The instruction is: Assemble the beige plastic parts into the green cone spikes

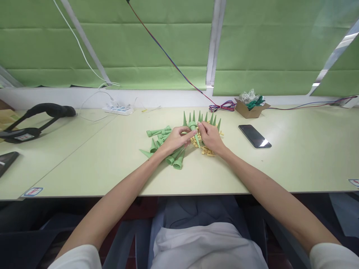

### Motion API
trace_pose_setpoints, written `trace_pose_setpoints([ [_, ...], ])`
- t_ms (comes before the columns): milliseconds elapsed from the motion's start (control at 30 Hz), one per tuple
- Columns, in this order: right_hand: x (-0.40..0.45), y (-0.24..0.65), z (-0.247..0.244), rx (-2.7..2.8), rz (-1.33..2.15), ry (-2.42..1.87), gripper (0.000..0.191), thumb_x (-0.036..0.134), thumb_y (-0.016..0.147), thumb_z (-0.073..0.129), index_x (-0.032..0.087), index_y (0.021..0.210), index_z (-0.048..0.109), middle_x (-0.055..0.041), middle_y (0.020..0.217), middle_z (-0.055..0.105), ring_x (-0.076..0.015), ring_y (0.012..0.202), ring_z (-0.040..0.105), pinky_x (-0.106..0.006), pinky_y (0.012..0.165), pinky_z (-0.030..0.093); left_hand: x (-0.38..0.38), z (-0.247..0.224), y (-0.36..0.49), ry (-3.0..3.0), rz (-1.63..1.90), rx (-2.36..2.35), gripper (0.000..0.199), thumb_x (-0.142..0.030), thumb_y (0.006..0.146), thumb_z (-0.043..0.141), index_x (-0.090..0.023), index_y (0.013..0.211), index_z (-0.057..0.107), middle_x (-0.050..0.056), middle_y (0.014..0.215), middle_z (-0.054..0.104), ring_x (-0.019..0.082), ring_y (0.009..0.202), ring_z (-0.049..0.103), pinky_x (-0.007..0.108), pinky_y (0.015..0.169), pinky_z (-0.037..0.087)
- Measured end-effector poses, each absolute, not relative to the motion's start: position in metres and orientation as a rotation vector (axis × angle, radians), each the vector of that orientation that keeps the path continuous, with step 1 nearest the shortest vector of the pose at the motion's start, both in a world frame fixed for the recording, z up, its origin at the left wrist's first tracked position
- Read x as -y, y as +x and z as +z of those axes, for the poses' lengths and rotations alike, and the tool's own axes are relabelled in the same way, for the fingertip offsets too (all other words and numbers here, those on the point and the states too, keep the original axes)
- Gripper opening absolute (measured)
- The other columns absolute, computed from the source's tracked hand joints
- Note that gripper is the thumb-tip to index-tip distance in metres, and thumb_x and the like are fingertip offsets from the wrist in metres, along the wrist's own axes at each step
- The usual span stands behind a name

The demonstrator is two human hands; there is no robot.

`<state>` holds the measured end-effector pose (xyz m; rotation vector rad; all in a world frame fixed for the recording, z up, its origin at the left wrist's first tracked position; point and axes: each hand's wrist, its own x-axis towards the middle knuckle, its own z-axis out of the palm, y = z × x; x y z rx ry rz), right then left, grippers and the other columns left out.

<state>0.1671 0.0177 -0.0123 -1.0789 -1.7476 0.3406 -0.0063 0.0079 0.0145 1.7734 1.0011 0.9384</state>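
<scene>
Between my hands is a green plastic plant-watering spike [193, 126], its pointed end slanting down toward me. My left hand [179, 137] grips it with thumb and fingers from the left. Closed fingers of my right hand [209, 135] meet near its wide collar; whether they pinch a small part there is hidden. A pile of loose green spikes [178, 163] lies under and around my left hand. Small yellow plastic pieces [207, 151] are heaped below and beside my right hand. Behind both hands, several green spikes [185, 118] stand in a row, points up.
A black phone [254, 136] lies to the right. Behind it stands a small cardboard box [251, 111] with plastic wrap, beside coiled cable [223, 106]. A white power strip [119, 109] and a black strap-like device [36, 121] are at the left. The table's front edge [193, 194] is near my body.
</scene>
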Motion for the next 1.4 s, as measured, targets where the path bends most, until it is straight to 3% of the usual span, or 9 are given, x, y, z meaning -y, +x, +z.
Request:
trace_pose_setpoints([
  [133, -0.019, 0.167, -0.012, 1.747, 0.343, -1.092, 0.040, 0.042, 0.102, 0.038, 0.024, 0.066, 0.034, 0.0010, 0.059, 0.045, -0.0162, 0.057, 0.042, -0.032, 0.060, 0.032, -0.006, 0.015, -0.005, 1.912, 0.996, -1.064, 0.037, -0.052, 0.080, 0.072, -0.018, 0.077, 0.060, -0.002, 0.057, 0.055, 0.012, 0.050, 0.049, 0.025, 0.052, 0.038],
  [300, -0.019, 0.168, -0.012, 1.750, 0.348, -1.097, 0.042, 0.044, 0.103, 0.035, 0.023, 0.067, 0.038, -0.0005, 0.062, 0.049, -0.0162, 0.058, 0.045, -0.032, 0.061, 0.032, -0.016, 0.004, -0.005, 2.078, 1.144, -1.055, 0.034, -0.048, 0.081, 0.071, -0.017, 0.077, 0.058, 0.003, 0.083, 0.062, 0.012, 0.066, 0.057, 0.025, 0.060, 0.045],
  [400, -0.019, 0.167, -0.013, 1.756, 0.343, -1.092, 0.046, 0.049, 0.103, 0.033, 0.023, 0.066, 0.039, -0.0007, 0.061, 0.050, -0.0159, 0.057, 0.044, -0.032, 0.060, 0.032, -0.022, -0.003, -0.006, 2.122, 1.241, -1.023, 0.032, -0.046, 0.079, 0.073, -0.017, 0.079, 0.058, 0.003, 0.089, 0.060, 0.012, 0.067, 0.057, 0.024, 0.059, 0.046],
  [667, -0.019, 0.165, -0.012, 1.741, 0.356, -1.082, 0.048, 0.050, 0.103, 0.032, 0.023, 0.064, 0.036, 0.0003, 0.058, 0.045, -0.0153, 0.055, 0.042, -0.032, 0.059, 0.031, -0.021, -0.003, -0.004, 2.100, 1.284, -1.039, 0.026, -0.039, 0.078, 0.074, -0.016, 0.080, 0.061, 0.002, 0.086, 0.059, 0.011, 0.065, 0.055, 0.024, 0.058, 0.046],
  [800, -0.018, 0.164, -0.012, 1.730, 0.363, -1.065, 0.044, 0.047, 0.103, 0.034, 0.023, 0.067, 0.037, 0.0011, 0.059, 0.045, -0.0153, 0.056, 0.042, -0.031, 0.060, 0.031, -0.018, 0.001, -0.002, 2.054, 1.278, -1.113, 0.029, -0.039, 0.078, 0.072, -0.016, 0.068, 0.058, 0.001, 0.072, 0.061, 0.012, 0.067, 0.055, 0.026, 0.064, 0.046],
  [967, -0.016, 0.163, -0.011, 1.731, 0.335, -1.032, 0.041, 0.046, 0.103, 0.035, 0.024, 0.069, 0.035, 0.0016, 0.061, 0.045, -0.0150, 0.057, 0.042, -0.030, 0.060, 0.032, -0.015, 0.004, -0.003, 1.863, 1.088, -1.093, 0.033, -0.044, 0.080, 0.072, -0.015, 0.066, 0.061, -0.003, 0.054, 0.052, 0.010, 0.050, 0.046, 0.025, 0.052, 0.037],
  [1233, -0.016, 0.164, -0.011, 1.725, 0.343, -1.038, 0.039, 0.046, 0.102, 0.037, 0.024, 0.071, 0.038, 0.0022, 0.061, 0.044, -0.0147, 0.057, 0.040, -0.030, 0.061, 0.032, -0.021, 0.004, -0.004, 1.361, 0.973, -0.853, 0.025, -0.035, 0.078, 0.076, -0.012, 0.074, 0.067, 0.003, 0.067, 0.060, 0.010, 0.053, 0.051, 0.024, 0.045, 0.037],
  [1400, -0.017, 0.164, -0.012, 1.751, 0.337, -1.024, 0.038, 0.044, 0.102, 0.038, 0.023, 0.071, 0.039, 0.0020, 0.061, 0.043, -0.0146, 0.058, 0.040, -0.030, 0.061, 0.032, -0.021, 0.007, -0.002, 1.176, 0.951, -0.885, 0.046, -0.052, 0.090, 0.061, -0.012, 0.067, 0.062, 0.006, 0.061, 0.058, 0.012, 0.050, 0.053, 0.024, 0.043, 0.038],
])
